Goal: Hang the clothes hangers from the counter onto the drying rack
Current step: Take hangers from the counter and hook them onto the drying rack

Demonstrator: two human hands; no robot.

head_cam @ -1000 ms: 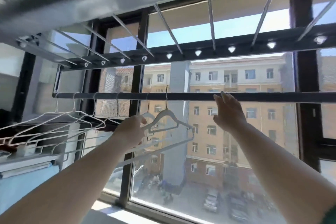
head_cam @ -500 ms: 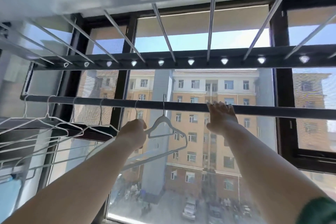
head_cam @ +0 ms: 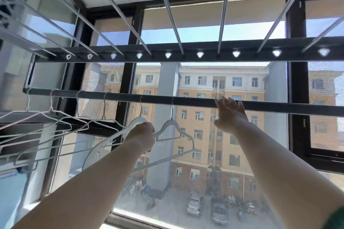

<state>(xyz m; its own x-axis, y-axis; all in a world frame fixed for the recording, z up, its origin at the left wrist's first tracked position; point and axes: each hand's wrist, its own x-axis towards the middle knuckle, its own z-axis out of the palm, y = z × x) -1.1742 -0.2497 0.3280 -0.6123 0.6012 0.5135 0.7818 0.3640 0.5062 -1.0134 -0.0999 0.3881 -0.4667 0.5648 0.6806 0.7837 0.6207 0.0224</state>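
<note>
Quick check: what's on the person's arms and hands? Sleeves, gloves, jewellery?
Both hands are bare: no gloves on the left hand or the right hand. No rings, watch or bracelets show. Both forearms are uncovered. The only clothing in view is a green sleeve edge at the right arm's upper end, in the bottom right corner. Fingernails on the right hand look longish and pale.

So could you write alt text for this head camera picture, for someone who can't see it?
A person's left hand grips a white hanger hooked on a dark drying rack bar, while the right hand rests fingers on that bar. Five more white hangers hang along it before a window facing an apartment building.
</note>
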